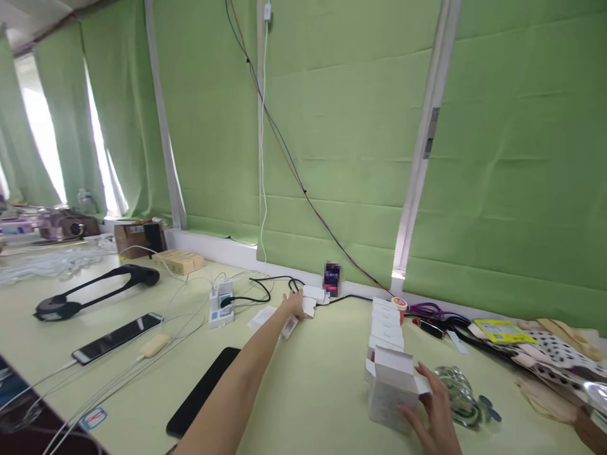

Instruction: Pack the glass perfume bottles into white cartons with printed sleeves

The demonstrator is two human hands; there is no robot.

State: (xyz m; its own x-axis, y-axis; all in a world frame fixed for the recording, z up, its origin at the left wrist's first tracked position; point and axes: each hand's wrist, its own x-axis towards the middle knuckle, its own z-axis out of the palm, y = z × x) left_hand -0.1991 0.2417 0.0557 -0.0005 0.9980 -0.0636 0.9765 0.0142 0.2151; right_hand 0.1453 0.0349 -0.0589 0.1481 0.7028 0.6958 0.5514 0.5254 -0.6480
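My left arm stretches across the table, and my left hand [294, 306] is at a small white carton [313, 297] with open flaps near the wall. Its fingers look closed on the carton's edge, though they are partly hidden. Beside that hand lies another small white carton with a printed label [289, 326]. At the lower right my right hand [429, 407] grips a white box [389, 398] whose top flaps stand open, thumb on its front and fingers at a side flap. Behind this box runs a row of several similar white boxes [385, 325]. The box's inside is hidden.
Right of the box sit a glass dish [458, 395] and dark round discs [490, 407]. A power strip [221, 306] with cables, a phone [118, 338], a black flat object [203, 392] and a black looped device [97, 291] lie left. A yellow packet [505, 330] rests on fabric.
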